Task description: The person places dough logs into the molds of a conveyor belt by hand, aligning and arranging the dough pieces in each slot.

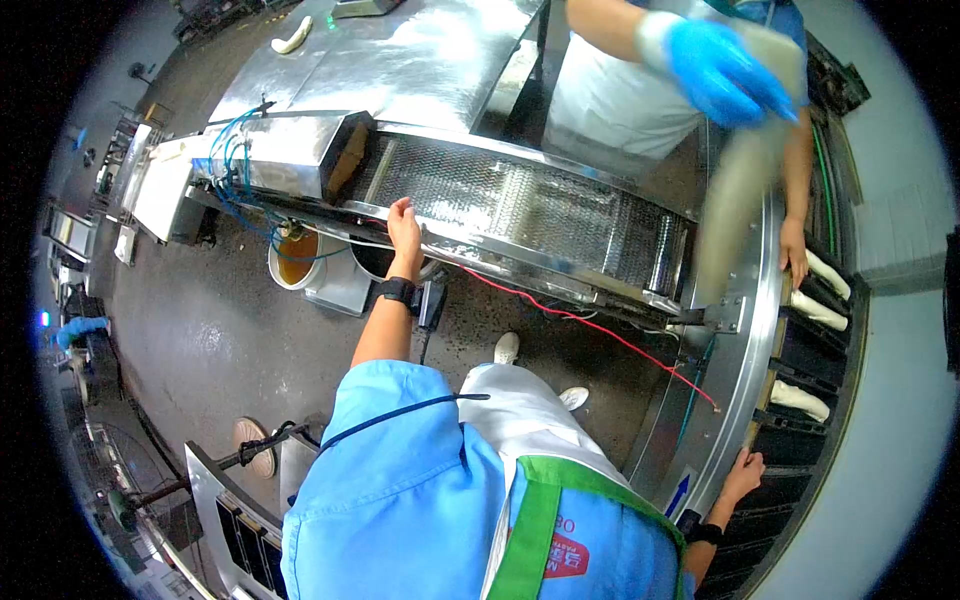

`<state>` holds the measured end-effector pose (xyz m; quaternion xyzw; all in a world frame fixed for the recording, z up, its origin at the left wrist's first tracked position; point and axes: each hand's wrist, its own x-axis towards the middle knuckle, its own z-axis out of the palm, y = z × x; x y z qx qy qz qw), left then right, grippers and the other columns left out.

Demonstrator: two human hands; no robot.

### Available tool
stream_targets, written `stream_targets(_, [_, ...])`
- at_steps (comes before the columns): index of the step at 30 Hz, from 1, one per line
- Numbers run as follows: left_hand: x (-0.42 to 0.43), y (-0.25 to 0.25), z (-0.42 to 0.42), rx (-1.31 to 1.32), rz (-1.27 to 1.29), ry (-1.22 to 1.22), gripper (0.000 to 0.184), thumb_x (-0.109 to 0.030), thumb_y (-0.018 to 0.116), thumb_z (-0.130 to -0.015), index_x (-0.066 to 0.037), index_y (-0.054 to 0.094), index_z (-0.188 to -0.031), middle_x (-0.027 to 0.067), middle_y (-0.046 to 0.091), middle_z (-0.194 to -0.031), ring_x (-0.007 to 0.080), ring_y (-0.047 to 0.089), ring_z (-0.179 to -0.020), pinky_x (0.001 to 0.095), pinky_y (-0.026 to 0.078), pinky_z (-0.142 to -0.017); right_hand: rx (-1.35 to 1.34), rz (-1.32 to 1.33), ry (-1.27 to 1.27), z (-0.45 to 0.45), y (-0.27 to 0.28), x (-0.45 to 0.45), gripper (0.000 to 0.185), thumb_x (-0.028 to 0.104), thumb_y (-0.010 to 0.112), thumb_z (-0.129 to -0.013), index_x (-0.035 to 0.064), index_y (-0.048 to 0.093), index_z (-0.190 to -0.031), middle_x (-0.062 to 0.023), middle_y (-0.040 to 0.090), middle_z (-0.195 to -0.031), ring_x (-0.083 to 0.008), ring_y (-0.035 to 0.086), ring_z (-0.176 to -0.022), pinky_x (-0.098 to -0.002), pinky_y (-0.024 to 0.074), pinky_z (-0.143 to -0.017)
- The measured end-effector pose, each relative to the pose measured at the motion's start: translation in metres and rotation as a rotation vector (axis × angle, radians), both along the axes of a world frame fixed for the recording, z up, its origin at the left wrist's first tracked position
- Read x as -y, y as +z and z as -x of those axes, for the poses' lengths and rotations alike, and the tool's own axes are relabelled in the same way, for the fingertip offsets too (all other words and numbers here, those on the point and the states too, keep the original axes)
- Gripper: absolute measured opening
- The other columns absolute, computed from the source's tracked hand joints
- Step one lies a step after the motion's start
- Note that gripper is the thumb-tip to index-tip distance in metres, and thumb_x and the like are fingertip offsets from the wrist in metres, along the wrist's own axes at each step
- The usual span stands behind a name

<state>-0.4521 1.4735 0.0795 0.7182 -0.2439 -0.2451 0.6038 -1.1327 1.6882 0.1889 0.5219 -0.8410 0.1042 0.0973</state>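
Observation:
My left hand [404,232], bare with a black band at the wrist, is at the near side rail of a metal mesh conveyor [450,185]. Its fingers are slightly bent, and nothing shows in them. At the lower right, my right hand [740,476] has its fingers curled at the near end of a black tray [782,447] in a row of such trays. Pale dough rolls [799,400] lie in several trays farther up that row. Across the conveyor, a co-worker's blue-gloved hand [725,80] is beside a long pale object [740,200], smeared by motion.
A steel table [400,60] stands behind the conveyor, with one pale roll [292,36] on it. Below the conveyor are a white bucket [295,262] of amber liquid and a dark bucket. A red cord [560,308] hangs along its near side. Blue hoses [228,165] run over a metal housing.

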Motion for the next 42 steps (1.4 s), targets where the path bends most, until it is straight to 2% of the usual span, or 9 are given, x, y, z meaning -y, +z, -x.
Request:
stream_targets(6, [-0.001, -0.007, 0.005, 0.078, 0.054, 0.002, 0.026, -0.004, 0.043, -0.072, 0.001, 0.048, -0.097, 0.0124, 0.048, -0.098, 0.0207, 0.047, -0.091, 0.0283, 0.035, -0.081, -0.021, -0.08, -0.041, -0.008, 0.007, 0.001, 0.028, 0.025, 0.051, -0.078, -0.0009, 0.044, -0.07, -0.0125, 0.045, -0.064, -0.0295, 0.046, -0.064, -0.0409, 0.0358, -0.054])
stream_targets(16, [0.02, -0.02, -0.052, -0.091, -0.011, 0.132, 0.026, -0.011, 0.048, -0.072, 0.001, 0.048, -0.095, 0.0102, 0.052, -0.09, 0.0178, 0.048, -0.084, 0.0273, 0.037, -0.076, -0.063, -0.123, -0.093, 0.009, -0.008, -0.01, 0.029, 0.028, 0.05, -0.078, -0.0002, 0.047, -0.072, -0.0123, 0.049, -0.066, -0.0301, 0.048, -0.067, -0.0413, 0.0384, -0.055])
stream_targets(18, [0.022, -0.013, -0.067, 0.187, -0.22, 0.194, 0.033, -0.015, 0.051, -0.07, 0.005, 0.049, -0.096, 0.0168, 0.053, -0.096, 0.0249, 0.05, -0.088, 0.0308, 0.038, -0.078, -0.073, -0.131, -0.096, 0.008, -0.006, -0.016, 0.03, 0.029, 0.05, -0.078, 0.0, 0.047, -0.073, -0.0129, 0.05, -0.068, -0.0304, 0.048, -0.068, -0.0415, 0.0382, -0.055])
stream_targets(23, [0.042, -0.053, -0.124, 0.081, -0.2, 0.213, 0.039, -0.021, 0.051, -0.069, 0.005, 0.049, -0.099, 0.0221, 0.049, -0.1, 0.031, 0.047, -0.094, 0.0357, 0.037, -0.08, -0.18, -0.202, -0.163, 0.019, -0.014, -0.031, 0.03, 0.031, 0.05, -0.078, 0.0009, 0.047, -0.073, -0.0131, 0.05, -0.069, -0.0305, 0.048, -0.069, -0.0419, 0.038, -0.054])
stream_targets(28, [0.052, -0.025, -0.11, 0.089, -0.214, 0.225, 0.047, -0.025, 0.053, -0.069, 0.007, 0.046, -0.102, 0.0253, 0.043, -0.106, 0.0337, 0.042, -0.097, 0.0371, 0.035, -0.082, -0.147, -0.202, -0.187, 0.012, -0.006, -0.034, 0.036, 0.035, 0.045, -0.08, 0.0001, 0.049, -0.073, -0.0118, 0.048, -0.064, -0.0298, 0.048, -0.07, -0.0428, 0.0376, -0.054])
stream_targets(30, [0.061, -0.012, -0.11, 0.193, -0.591, 0.175, 0.054, -0.031, 0.054, -0.068, 0.01, 0.044, -0.102, 0.0279, 0.04, -0.106, 0.0364, 0.04, -0.1, 0.038, 0.034, -0.084, -0.144, -0.198, -0.195, 0.01, -0.005, -0.034, 0.037, 0.036, 0.045, -0.08, -0.0006, 0.049, -0.075, -0.0125, 0.048, -0.065, -0.0303, 0.048, -0.071, -0.043, 0.0381, -0.054])
stream_targets(34, [0.092, 0.034, -0.083, -0.027, -0.724, 0.421, 0.081, -0.045, 0.063, -0.059, 0.007, 0.029, -0.112, 0.0215, 0.031, -0.115, 0.0344, 0.036, -0.105, 0.0416, 0.032, -0.086, -0.268, -0.016, -0.13, 0.012, -0.013, -0.038, 0.03, 0.03, 0.05, -0.078, 0.0022, 0.044, -0.067, -0.0109, 0.046, -0.06, -0.0294, 0.047, -0.063, -0.0416, 0.038, -0.05])
stream_targets(37, [0.109, 0.044, -0.073, -0.072, -0.764, 0.464, 0.081, -0.04, 0.067, -0.057, 0.004, 0.027, -0.111, 0.019, 0.034, -0.112, 0.0336, 0.037, -0.105, 0.0397, 0.034, -0.086, -0.039, -0.239, -0.289, -0.002, 0.005, -0.03, 0.038, 0.036, 0.043, -0.081, -0.0001, 0.046, -0.069, -0.0127, 0.046, -0.064, -0.03, 0.046, -0.072, -0.0443, 0.0377, -0.054])
stream_targets(42, [0.114, 0.045, -0.057, -0.028, -0.729, 0.591, 0.075, -0.029, 0.069, -0.058, 0.002, 0.024, -0.109, 0.0171, 0.036, -0.106, 0.0321, 0.042, -0.1, 0.0396, 0.04, -0.081, -0.088, -0.186, -0.234, 0.013, -0.008, -0.033, 0.037, 0.035, 0.044, -0.081, 0.0013, 0.043, -0.066, -0.0108, 0.044, -0.061, -0.0287, 0.046, -0.066, -0.0427, 0.0368, -0.052])
